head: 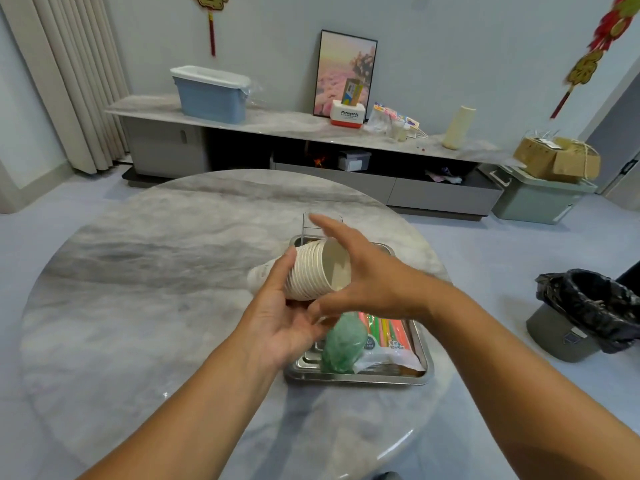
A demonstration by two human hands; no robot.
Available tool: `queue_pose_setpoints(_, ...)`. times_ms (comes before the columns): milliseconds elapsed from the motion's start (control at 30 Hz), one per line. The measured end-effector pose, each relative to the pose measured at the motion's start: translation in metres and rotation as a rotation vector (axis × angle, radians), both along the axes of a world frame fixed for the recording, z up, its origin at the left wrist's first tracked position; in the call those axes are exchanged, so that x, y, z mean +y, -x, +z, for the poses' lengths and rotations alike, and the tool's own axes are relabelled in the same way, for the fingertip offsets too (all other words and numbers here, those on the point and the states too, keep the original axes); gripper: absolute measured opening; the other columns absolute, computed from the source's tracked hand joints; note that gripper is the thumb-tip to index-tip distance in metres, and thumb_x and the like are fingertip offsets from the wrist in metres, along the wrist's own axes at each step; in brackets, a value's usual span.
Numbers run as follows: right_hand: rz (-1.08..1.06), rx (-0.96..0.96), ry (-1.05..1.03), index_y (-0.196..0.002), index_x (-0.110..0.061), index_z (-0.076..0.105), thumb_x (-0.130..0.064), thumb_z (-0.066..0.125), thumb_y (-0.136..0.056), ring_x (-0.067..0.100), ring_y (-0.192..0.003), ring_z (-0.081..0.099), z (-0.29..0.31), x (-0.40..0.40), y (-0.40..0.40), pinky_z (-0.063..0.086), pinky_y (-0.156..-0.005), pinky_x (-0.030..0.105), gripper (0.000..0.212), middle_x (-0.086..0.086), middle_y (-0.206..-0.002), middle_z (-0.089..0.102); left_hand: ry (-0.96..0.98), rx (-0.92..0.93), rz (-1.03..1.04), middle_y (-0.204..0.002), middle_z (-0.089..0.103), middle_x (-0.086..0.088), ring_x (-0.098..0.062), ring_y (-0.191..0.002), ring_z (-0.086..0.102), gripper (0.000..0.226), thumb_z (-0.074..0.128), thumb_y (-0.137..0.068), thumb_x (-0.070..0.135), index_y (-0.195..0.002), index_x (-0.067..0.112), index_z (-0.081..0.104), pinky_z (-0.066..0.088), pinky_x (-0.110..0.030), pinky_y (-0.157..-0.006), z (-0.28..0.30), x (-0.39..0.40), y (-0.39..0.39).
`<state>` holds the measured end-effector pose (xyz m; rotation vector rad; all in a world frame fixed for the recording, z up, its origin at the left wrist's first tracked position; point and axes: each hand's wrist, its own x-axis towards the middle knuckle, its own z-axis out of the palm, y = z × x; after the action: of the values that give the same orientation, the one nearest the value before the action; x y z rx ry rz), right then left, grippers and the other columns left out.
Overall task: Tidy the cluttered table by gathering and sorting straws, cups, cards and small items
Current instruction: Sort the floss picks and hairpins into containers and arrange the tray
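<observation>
While the left hand [280,327] holds stacked cups [311,271], the spread right hand [363,271] hides the tray [424,355].

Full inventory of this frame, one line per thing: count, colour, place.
paper cups: one nested stack, off-white, held on its side above the tray
tray: one, steel, on the table near its right edge
straws: one packet, pink, orange and green, in the tray
green bag: one, crumpled, in the tray beside the straws
clear holder: one, at the tray's far end, mostly hidden
table: one, round, grey marble
bin: one, grey with black liner, floor at right
blue box: one, white lid, on the low cabinet
cardboard box: one, brown, on a pale green crate
left hand: grips the stack from below
right hand: fingers spread at the stack's mouth
</observation>
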<state>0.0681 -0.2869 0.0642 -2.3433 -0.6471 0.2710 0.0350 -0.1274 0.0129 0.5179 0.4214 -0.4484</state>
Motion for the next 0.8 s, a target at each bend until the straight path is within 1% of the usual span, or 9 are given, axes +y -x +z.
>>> queue_pose_setpoints(33, 0.031, -0.052, 0.009, -0.149, -0.061, 0.017, -0.036, 0.092, -0.065, 0.006, -0.139, 0.034, -0.001, 0.005, 0.002, 0.041, -0.099, 0.016, 0.115, -0.015, -0.155, 0.028, 0.011, -0.015, -0.046, -0.109, 0.075, -0.016, -0.034, -0.096, 0.075, 0.063, 0.079, -0.077, 0.051, -0.124, 0.01, 0.066, 0.053, -0.052, -0.096, 0.002, 0.0, 0.002)
queue_pose_setpoints(100, 0.038, -0.131, 0.015, -0.146, -0.06, 0.025, -0.031, 0.09, -0.067, 0.007, -0.136, 0.039, -0.001, 0.01, 0.006, 0.045, -0.104, 0.025, 0.107, -0.012, -0.15, 0.034, 0.048, -0.028, -0.111, -0.113, 0.074, -0.014, -0.031, -0.101, 0.074, 0.066, 0.079, -0.076, 0.055, -0.123, 0.01, 0.068, 0.05, -0.053, -0.1, 0.003, 0.002, 0.01)
queue_pose_setpoints(167, 0.047, -0.148, 0.033, -0.144, -0.058, 0.029, -0.035, 0.089, -0.067, 0.007, -0.133, 0.043, 0.002, 0.007, 0.007, 0.046, -0.107, 0.033, 0.1, -0.013, -0.147, 0.04, 0.096, -0.033, -0.176, -0.116, 0.073, -0.014, -0.029, -0.103, 0.073, 0.067, 0.078, -0.077, 0.059, -0.119, 0.008, 0.072, 0.052, -0.053, -0.098, 0.003, 0.004, 0.021)
queue_pose_setpoints(267, 0.106, -0.087, 0.154, -0.142, -0.057, 0.031, -0.039, 0.086, -0.066, 0.007, -0.131, 0.046, 0.006, 0.005, 0.009, 0.047, -0.104, 0.03, 0.096, -0.015, -0.146, 0.042, 0.156, 0.01, -0.23, -0.117, 0.071, -0.018, -0.031, -0.106, 0.072, 0.071, 0.073, -0.079, 0.066, -0.109, 0.002, 0.077, 0.056, -0.051, -0.094, -0.005, 0.001, 0.036)
queue_pose_setpoints(333, 0.132, -0.051, 0.235, -0.143, -0.057, 0.03, -0.04, 0.085, -0.065, 0.008, -0.125, 0.05, 0.005, 0.008, 0.012, 0.049, -0.1, 0.03, 0.097, -0.015, -0.143, 0.043, 0.171, 0.059, -0.234, -0.109, 0.073, -0.018, -0.032, -0.101, 0.073, 0.075, 0.071, -0.078, 0.068, -0.102, -0.002, 0.078, 0.056, -0.049, -0.092, -0.012, -0.005, 0.046)
queue_pose_setpoints(467, 0.118, -0.121, 0.488, -0.145, -0.059, 0.02, -0.049, 0.082, -0.064, 0.02, -0.119, 0.057, -0.007, 0.013, 0.011, 0.052, -0.097, 0.04, 0.103, -0.008, -0.139, 0.046, 0.136, 0.157, -0.256, -0.098, 0.07, -0.015, -0.03, -0.088, 0.071, 0.084, 0.063, -0.076, 0.077, -0.101, -0.002, 0.074, 0.057, -0.043, -0.08, -0.021, -0.01, 0.052)
queue_pose_setpoints(567, 0.139, -0.237, 0.668, -0.153, -0.051, 0.013, -0.057, 0.078, -0.067, 0.026, -0.124, 0.052, -0.029, 0.02, 0.01, 0.042, -0.102, 0.044, 0.108, 0.001, -0.137, 0.049, 0.046, 0.219, -0.285, -0.087, 0.065, -0.017, -0.028, -0.073, 0.066, 0.092, 0.045, -0.083, 0.083, -0.098, -0.004, 0.069, 0.058, -0.035, -0.064, -0.031, -0.005, 0.05)
queue_pose_setpoints(700, 0.122, -0.235, 0.649, -0.158, -0.045, 0.006, -0.074, 0.07, -0.071, 0.028, -0.134, 0.04, -0.049, 0.018, 0.005, 0.033, -0.111, 0.047, 0.111, 0.003, -0.146, 0.044, -0.12, 0.316, -0.254, -0.063, 0.045, -0.004, -0.014, -0.042, 0.045, 0.061, 0.041, -0.098, 0.067, -0.079, 0.01, 0.056, 0.04, -0.017, -0.036, -0.042, 0.01, 0.048)
queue_pose_setpoints(800, 0.119, -0.226, 0.609, -0.159, -0.043, 0.007, -0.079, 0.068, -0.069, 0.026, -0.138, 0.038, -0.052, 0.013, 0.001, 0.031, -0.114, 0.045, 0.114, 0.001, -0.151, 0.04, -0.412, 0.257, -0.2, -0.057, 0.038, 0.002, -0.008, -0.04, 0.032, 0.035, 0.049, -0.105, 0.035, -0.076, 0.016, 0.052, 0.024, -0.015, -0.033, -0.056, 0.017, 0.04)
